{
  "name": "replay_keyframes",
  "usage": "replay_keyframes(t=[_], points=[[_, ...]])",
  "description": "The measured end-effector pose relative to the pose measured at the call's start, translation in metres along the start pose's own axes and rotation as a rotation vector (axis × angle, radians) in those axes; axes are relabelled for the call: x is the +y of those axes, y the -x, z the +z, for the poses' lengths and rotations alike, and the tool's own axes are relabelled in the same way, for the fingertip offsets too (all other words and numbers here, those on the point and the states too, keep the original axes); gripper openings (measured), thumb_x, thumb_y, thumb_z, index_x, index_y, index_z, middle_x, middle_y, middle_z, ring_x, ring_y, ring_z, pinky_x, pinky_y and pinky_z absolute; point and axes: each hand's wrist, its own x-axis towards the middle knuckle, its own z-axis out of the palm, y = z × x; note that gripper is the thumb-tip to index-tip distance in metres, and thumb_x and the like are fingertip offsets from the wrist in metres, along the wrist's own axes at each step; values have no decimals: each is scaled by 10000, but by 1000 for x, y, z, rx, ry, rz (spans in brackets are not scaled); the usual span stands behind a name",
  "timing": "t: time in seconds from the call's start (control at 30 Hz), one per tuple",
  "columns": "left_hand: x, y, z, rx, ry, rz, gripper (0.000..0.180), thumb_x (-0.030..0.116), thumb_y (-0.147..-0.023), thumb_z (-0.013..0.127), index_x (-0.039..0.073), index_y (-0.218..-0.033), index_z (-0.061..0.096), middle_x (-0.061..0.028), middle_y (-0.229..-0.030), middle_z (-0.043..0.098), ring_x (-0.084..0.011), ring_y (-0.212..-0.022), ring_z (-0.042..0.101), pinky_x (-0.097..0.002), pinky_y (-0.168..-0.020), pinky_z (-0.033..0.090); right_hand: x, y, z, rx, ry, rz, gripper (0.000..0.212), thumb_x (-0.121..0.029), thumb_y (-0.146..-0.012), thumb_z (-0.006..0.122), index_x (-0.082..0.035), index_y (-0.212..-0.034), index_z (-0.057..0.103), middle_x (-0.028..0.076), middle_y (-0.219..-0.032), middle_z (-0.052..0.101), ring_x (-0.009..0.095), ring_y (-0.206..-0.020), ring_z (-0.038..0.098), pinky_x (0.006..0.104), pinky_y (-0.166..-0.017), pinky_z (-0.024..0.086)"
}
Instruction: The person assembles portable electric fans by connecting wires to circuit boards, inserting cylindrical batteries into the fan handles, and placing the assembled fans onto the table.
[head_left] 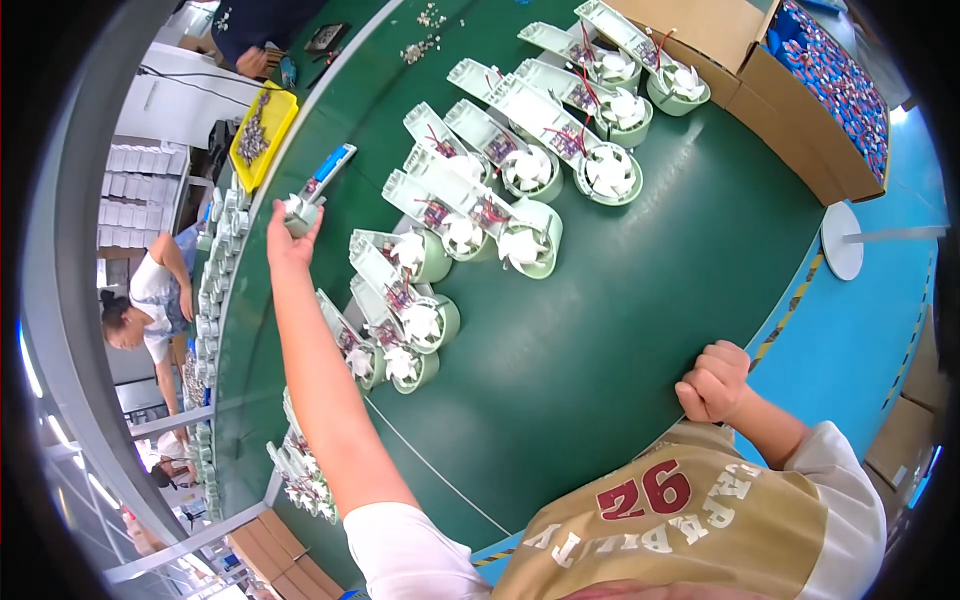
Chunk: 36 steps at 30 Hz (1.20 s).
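"Where along the green table [620, 290] was the fan unit [318, 181] held?"
"By the far edge, in the left hand's [291, 243] fingers; the right hand [713, 383] was balled."
"Its handling?"
"Judged light, stiff; best gripped round-end, fragile blades [293, 204] spared."

Blue floor [835, 340], yellow-black tape [790, 306]; glowing strip lights [103, 493]
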Motion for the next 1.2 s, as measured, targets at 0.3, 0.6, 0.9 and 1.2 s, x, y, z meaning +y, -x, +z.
replay_keyframes(t=[0.3, 0.6, 0.9, 1.2], points=[[26, 29, -34, 300, -962, 427, 565, 460, -917, 705, -105, -916, 690, -92, -813, 667, -151, -725, 596, -331, -676, 483, 2, -2, 1, 22, -5, -30, 289, -120, -697, 701, -103, -578, 437, 15, -551, 332, 178, -440, 327, 331, -428, 211], [-60, 305, 65, -223, -1225, 1069, 343, 176, -824, 806, 7, -1085, 662, -124, -1057, 663, -259, -944, 612, -379, -840, 496, 8, -3, 1, 15, 15, -54, 268, -113, -704, 690, -96, -593, 446, 20, -560, 353, 184, -447, 329, 335, -433, 226], [-108, 336, 33, -19, -1505, 1314, 395, 268, -828, 799, -6, -1054, 625, -118, -992, 622, -314, -893, 569, -412, -800, 479, -3, -2, 6, 18, 41, -22, 251, -62, -691, 682, -92, -599, 450, 35, -553, 367, 214, -453, 350, 352, -434, 262], [-140, 451, -5, -57, -1461, 1148, 305, 209, -822, 811, 20, -1019, 676, -97, -1019, 662, -316, -937, 614, -409, -799, 525, -7, -16, 1, -83, 45, 78, 295, -46, -741, 727, -73, -596, 471, 54, -554, 409, 244, -461, 407, 361, -438, 298]])
